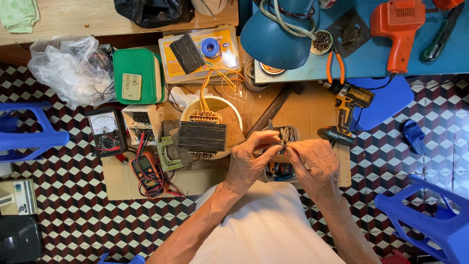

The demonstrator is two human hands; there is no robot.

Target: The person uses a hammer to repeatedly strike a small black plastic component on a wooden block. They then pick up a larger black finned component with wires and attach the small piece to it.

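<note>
My left hand and my right hand meet above a small grey tool tray. Both pinch a thin metal strip between thumb and fingers, held level between them. To the left, a dark laminated transformer core with an orange-wired coil rests on a white bowl. Pliers with coloured handles lie in the tray under my hands, mostly hidden.
Two multimeters lie left on cardboard. A yellow cordless drill, orange soldering gun, blue lamp, green case, plastic bag and blue stools surround the spot.
</note>
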